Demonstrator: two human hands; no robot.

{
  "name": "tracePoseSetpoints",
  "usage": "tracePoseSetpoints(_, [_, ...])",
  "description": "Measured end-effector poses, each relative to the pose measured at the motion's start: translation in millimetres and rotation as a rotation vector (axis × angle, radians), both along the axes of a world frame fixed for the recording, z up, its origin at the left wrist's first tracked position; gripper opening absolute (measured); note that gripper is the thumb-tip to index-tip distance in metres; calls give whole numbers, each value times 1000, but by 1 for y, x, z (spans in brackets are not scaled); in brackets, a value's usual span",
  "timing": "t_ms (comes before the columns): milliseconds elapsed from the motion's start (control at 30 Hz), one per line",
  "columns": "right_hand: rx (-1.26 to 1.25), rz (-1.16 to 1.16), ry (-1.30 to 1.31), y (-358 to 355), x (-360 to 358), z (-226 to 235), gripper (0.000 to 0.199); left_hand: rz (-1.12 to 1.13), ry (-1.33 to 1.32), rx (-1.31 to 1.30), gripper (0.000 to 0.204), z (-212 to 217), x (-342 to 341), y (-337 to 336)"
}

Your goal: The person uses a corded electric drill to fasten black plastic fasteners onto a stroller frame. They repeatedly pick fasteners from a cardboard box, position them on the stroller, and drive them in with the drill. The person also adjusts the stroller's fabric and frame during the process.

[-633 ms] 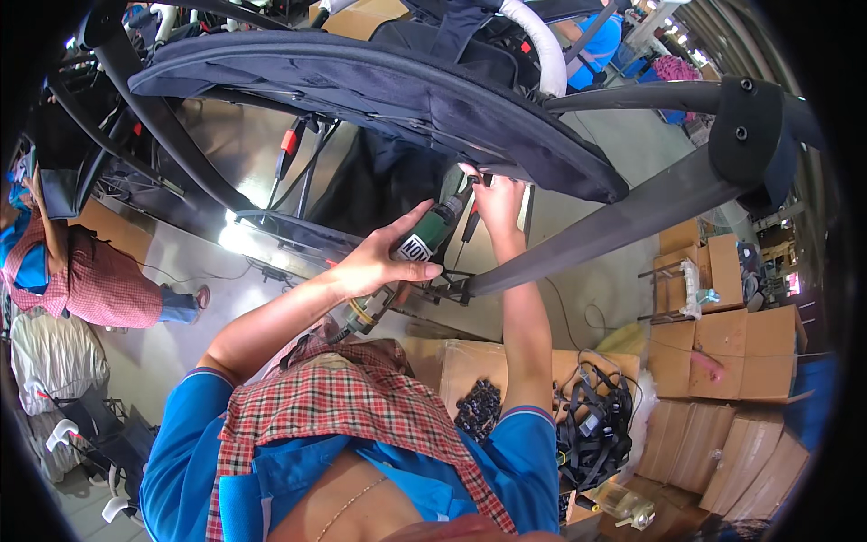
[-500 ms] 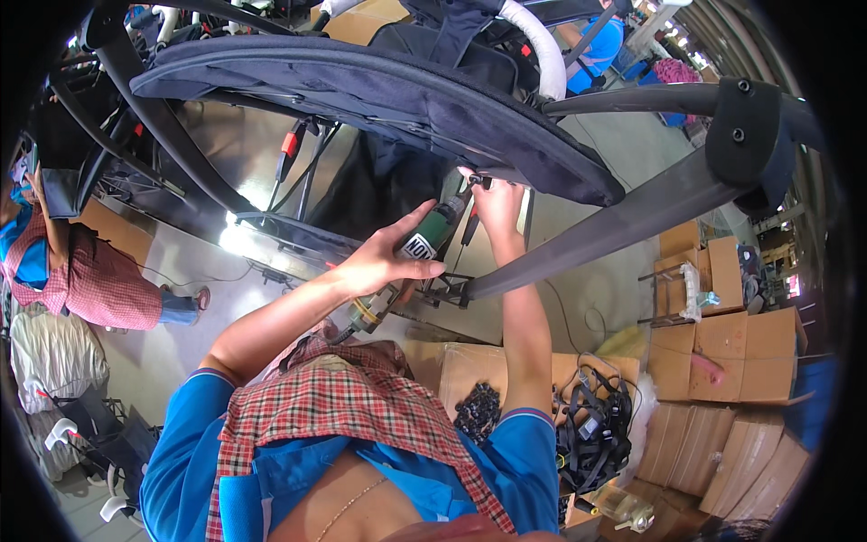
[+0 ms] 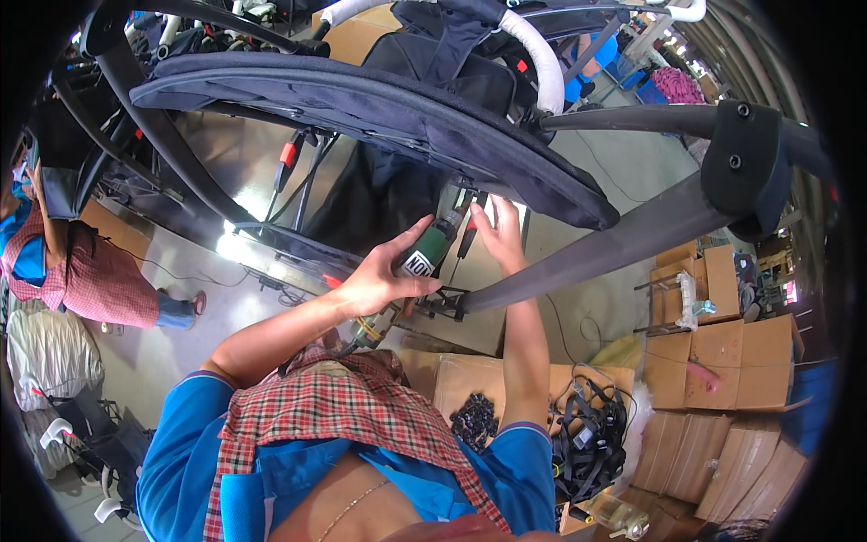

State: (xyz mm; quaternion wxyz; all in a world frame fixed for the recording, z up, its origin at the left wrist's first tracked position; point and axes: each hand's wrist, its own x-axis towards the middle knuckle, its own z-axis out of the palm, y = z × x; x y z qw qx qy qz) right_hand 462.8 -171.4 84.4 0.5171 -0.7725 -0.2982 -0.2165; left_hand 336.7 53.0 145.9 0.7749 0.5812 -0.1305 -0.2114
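Note:
My left hand (image 3: pixel 384 275) is wrapped round a green electric screwdriver (image 3: pixel 430 250), tilted with its tip up towards the underside of a curved black fabric panel (image 3: pixel 379 117). The panel belongs to what looks like a stroller, with thick dark grey frame tubes (image 3: pixel 605 235). Just right of the tool's tip is my right hand (image 3: pixel 501 237), thumb and fingers apart, close to a small dark fitting (image 3: pixel 465 197) below the panel's edge. I see nothing held in it. Exactly where the tip meets the fitting is too small to make out.
Below my right forearm an opened carton (image 3: pixel 442 379) holds small black parts (image 3: pixel 475 421); black straps (image 3: pixel 591 434) lie beside it. Cardboard boxes (image 3: pixel 713 370) are stacked at the right. At the left a person in a checked apron (image 3: pixel 95 280) stands by another frame. Cables cross the floor.
My right hand has drawn slightly down from the fitting, and its fingers have spread. The screwdriver stays in my left hand, little moved. The view has shifted slightly.

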Motion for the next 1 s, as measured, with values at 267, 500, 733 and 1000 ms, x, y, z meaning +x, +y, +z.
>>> tracePoseSetpoints(267, [-40,-159,-56,-1,9,-18,28,31,11,39,89,-1,0,-5])
tracePoseSetpoints(500, [67,-255,-113,5,16,-30,23,33,-29,89,89,-2,-2,-4])
tracePoseSetpoints(733, [68,-309,-171,12,16,-25,19,47,21,52,87,-4,2,-5])
tracePoseSetpoints(1000, [73,-351,-188,15,13,-17,16,59,18,59,87,-13,6,-9])
